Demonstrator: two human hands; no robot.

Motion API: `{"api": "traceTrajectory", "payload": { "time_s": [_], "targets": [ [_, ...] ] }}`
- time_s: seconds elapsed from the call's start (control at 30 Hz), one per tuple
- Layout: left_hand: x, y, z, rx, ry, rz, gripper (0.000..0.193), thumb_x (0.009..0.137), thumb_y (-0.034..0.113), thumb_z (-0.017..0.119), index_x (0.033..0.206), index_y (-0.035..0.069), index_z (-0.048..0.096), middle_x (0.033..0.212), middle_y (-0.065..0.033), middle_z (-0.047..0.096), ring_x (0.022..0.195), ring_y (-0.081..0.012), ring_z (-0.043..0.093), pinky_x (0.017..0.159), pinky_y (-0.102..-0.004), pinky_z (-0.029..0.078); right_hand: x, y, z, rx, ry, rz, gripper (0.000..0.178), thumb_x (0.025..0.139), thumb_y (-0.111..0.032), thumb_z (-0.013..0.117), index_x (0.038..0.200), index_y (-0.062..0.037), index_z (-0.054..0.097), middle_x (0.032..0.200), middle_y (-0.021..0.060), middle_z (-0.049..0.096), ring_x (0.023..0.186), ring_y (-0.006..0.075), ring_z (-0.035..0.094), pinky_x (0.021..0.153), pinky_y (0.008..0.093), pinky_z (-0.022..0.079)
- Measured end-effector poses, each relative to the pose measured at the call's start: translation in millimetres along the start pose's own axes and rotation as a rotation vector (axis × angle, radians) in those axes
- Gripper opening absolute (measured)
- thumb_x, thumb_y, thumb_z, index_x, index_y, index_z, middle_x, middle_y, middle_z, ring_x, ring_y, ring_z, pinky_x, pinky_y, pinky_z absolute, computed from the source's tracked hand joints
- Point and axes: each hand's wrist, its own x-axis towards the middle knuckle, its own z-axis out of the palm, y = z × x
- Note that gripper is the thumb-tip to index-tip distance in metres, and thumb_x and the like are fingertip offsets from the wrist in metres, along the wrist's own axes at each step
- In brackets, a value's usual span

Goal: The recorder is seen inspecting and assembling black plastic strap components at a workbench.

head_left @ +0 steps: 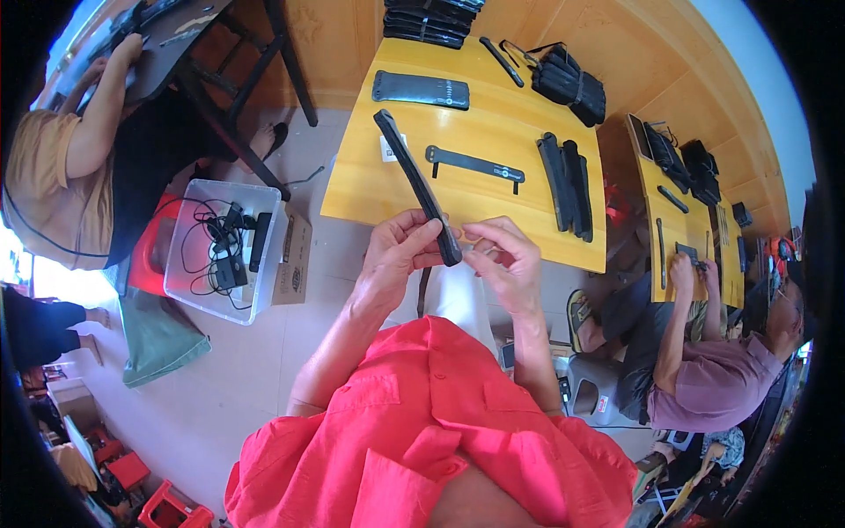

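My left hand [396, 251] grips a long, flat black strip [409, 172] near its lower end. The strip slants up and away to the left, over the yellow table's near side. Close to that lower end is my right hand [509, 264], its fingers bent and fingertips pressed together; whatever they pinch is too small to make out. Beyond my hands, a black band [475, 165] with two short tabs lies on the yellow table [493, 220]. Several black strips [563, 185] lie side by side at its right, and a wide black piece [421, 90] lies farther back.
A tied black bundle [568, 84] and a black stack [431, 19] sit at the table's far side. On the floor at left, a clear plastic bin [224, 255] holds cables and adapters. Other people work at a dark table [189, 44] and a second yellow table [673, 238].
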Motion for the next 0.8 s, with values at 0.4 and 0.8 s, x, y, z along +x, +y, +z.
{"api": "traceTrajectory", "payload": {
  "time_s": [0.4, 0.8],
  "targets": [
    [-2, 9, 33, -0.086, -0.051, 0.006, 0.028, 0.083, 0.006, 0.062, 0.107, -0.002, 0.05, 0.092, -0.0144, 0.064, 0.081, -0.0175, 0.064, 0.07, -0.028, 0.055, -8, -41, -10, -0.377, 0.129, -0.394, 0.015, 0.071, 0.004, 0.065, 0.087, 0.0016, 0.067, 0.084, 0.0114, 0.063, 0.069, 0.0167, 0.063, 0.061, 0.0241, 0.049],
    [-2, -3, 38, -0.072, -0.006, 0.055, 0.031, 0.083, 0.008, 0.062, 0.109, -0.001, 0.049, 0.093, -0.0131, 0.063, 0.082, -0.0154, 0.064, 0.066, -0.0251, 0.057, -11, -49, -14, -0.495, 0.102, -0.422, 0.018, 0.07, 0.006, 0.065, 0.087, 0.0031, 0.066, 0.083, 0.0138, 0.064, 0.072, 0.0221, 0.064, 0.062, 0.0269, 0.05]
  ]
}}
